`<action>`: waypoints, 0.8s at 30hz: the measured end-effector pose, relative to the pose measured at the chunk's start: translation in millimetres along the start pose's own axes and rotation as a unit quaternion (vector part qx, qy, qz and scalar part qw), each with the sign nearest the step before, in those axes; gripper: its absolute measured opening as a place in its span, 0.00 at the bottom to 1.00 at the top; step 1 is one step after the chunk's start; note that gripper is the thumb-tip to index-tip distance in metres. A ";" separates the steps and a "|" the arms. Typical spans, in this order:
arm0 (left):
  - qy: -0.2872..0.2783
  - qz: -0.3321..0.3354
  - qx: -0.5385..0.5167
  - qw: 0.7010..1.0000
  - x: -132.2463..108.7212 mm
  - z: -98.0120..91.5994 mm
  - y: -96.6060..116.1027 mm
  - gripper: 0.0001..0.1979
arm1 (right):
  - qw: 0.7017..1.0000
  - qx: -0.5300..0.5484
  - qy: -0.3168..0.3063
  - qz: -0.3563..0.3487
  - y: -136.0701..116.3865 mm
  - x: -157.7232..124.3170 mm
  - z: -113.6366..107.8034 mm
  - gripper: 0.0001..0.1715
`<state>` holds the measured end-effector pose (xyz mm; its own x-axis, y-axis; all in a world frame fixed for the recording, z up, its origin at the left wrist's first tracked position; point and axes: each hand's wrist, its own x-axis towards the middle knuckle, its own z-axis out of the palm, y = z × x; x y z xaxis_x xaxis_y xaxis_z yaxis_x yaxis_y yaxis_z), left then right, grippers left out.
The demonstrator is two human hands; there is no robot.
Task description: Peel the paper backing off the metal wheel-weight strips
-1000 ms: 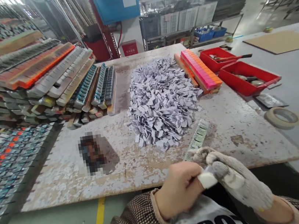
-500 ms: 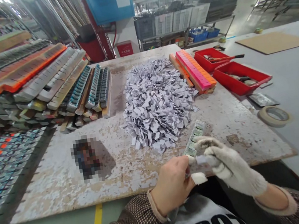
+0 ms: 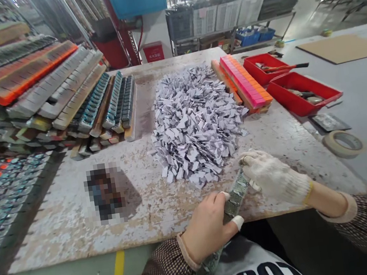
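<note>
My left hand (image 3: pixel 206 227), bare with white finger covers (image 3: pixel 238 222) on thumb and index, is holding a green strip (image 3: pixel 237 196), thumb on one side, fingers on the other, so a narrow grip. My right hand (image 3: pixel 273 172), in a white knit glove, is touching the strip's far end, fingers curling over it. Can't tell if it's actually pinching; the glove is covering the contact.

Strip's location: running diagonally from over my lap, under my left palm, across the near edge of the worktable (image 3: pixel 161 220), up to the glove. Can't tell how much of it is bearing on the tabletop. Dark slot-like marks are showing across it between my hands.

Just beyond the strip, a big heap of small white pieces (image 3: pixel 195 126) is lying loose mid-table. Right of the heap, pink and orange block rows (image 3: pixel 245 81) are sitting side by side, with red trays (image 3: pixel 286 101) next to them and a tape roll (image 3: pixel 331 147) nearer me. Left of the heap, a tall stack of slotted bars (image 3: pixel 71 96) is filling the table's far-left corner. Nearer me on that side a pixelated item (image 3: pixel 106 194) is sitting, unreadable.
</note>
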<state>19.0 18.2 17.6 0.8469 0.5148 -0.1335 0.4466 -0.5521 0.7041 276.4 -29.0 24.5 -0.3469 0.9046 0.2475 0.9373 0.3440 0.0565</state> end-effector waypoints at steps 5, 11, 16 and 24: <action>-0.020 0.018 -0.023 0.999 2.4 -6.3 -5.2 0.23 | 0.999 0.047 0.016 0.007 9.6 0.7 13.5 0.10; 0.053 0.045 0.115 0.991 16.6 -30.3 -20.5 0.16 | 0.995 0.056 0.074 0.040 13.9 -13.4 25.7 0.09; 0.076 0.081 0.322 0.940 44.6 -42.9 -36.7 0.06 | 0.990 0.067 0.092 0.077 14.7 -25.5 20.3 0.08; 0.110 0.039 -0.068 0.991 40.2 -38.5 -29.1 0.05 | 0.946 0.134 0.235 0.181 -22.4 -38.5 3.3 0.09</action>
<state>28.9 80.2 18.6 0.7867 0.6133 0.0702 0.3261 -0.5094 0.7964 268.7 -70.7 10.5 0.1079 0.7856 0.6092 0.9273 0.1414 -0.3466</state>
